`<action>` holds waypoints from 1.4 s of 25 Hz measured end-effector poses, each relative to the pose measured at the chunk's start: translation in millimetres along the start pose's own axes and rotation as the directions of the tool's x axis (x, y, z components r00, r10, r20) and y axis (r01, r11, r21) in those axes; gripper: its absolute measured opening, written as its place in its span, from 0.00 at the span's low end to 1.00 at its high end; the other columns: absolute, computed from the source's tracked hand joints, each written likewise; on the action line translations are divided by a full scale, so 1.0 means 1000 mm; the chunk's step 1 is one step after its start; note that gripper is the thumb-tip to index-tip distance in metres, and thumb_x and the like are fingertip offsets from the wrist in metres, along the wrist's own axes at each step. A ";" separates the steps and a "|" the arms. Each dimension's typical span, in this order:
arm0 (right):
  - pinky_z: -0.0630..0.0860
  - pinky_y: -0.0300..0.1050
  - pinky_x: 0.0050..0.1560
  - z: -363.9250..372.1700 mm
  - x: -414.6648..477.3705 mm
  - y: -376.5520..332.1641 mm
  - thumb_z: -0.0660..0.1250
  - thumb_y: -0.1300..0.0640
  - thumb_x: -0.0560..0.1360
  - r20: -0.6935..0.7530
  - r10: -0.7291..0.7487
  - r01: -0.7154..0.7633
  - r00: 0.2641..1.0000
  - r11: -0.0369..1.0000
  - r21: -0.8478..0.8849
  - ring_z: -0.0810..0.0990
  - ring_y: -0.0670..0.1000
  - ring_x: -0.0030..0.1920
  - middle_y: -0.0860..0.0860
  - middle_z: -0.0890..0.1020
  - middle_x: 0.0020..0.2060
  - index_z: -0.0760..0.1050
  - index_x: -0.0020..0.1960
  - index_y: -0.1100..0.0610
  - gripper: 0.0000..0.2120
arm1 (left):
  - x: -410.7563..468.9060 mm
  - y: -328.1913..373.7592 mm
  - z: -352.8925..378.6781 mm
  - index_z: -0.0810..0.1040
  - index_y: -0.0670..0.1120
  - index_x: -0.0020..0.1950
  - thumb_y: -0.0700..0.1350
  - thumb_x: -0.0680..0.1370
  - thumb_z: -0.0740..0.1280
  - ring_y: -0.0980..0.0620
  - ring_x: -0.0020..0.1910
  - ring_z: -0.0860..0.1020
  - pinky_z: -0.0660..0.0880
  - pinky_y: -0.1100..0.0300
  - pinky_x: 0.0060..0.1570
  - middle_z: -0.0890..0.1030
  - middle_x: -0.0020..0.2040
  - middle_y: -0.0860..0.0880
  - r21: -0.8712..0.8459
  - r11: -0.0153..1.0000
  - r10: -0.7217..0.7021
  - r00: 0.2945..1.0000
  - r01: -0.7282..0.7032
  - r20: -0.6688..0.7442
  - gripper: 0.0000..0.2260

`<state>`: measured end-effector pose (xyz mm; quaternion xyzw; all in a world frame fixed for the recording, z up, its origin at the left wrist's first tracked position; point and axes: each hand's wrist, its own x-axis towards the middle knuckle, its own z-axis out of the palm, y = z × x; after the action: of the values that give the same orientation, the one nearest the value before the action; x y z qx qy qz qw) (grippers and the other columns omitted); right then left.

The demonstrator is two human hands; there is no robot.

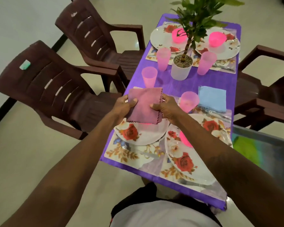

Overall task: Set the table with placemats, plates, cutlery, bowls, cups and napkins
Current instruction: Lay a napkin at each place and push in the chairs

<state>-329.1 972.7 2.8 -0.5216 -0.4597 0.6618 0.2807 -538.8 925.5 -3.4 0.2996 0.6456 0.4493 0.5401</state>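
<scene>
Both hands grip a folded maroon napkin (144, 105) in the air above the near-left place setting. The left hand (124, 106) pinches its left edge with the thumb on top, and the right hand (166, 108) pinches the scalloped right edge the same way. Under it lies the near-left plate (138, 135) on its floral placemat (121, 153). A pink glow at the napkin's lower hem is probably that setting's bowl, though it is mostly hidden. The near-right setting already has a blue napkin (211, 99) laid flat on the far side of its plate. If this one goes to the matching spot, the far-left pink cup (149, 77) stands close beyond it and could be tipped. The right hand is also just beside another pink cup (188, 102), so a sideways withdrawal could knock it over. Letting go with one hand first may let the fold fall open and drape onto the plate.
</scene>
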 end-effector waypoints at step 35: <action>0.79 0.45 0.48 0.015 -0.133 0.127 0.72 0.55 0.71 -0.510 -0.147 -0.111 0.847 0.891 -0.441 0.84 0.51 0.40 0.45 0.83 0.32 0.81 0.36 0.50 0.05 | -0.113 -0.110 0.018 0.83 0.49 0.46 0.50 0.73 0.79 0.60 0.35 0.78 0.79 0.57 0.40 0.81 0.36 0.56 0.698 0.533 0.361 0.875 -0.478 0.323 0.08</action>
<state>-290.2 801.5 -53.3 -0.7299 -0.5109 0.3628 0.2732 -483.5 785.5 -54.9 0.6743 0.6419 0.2307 0.2829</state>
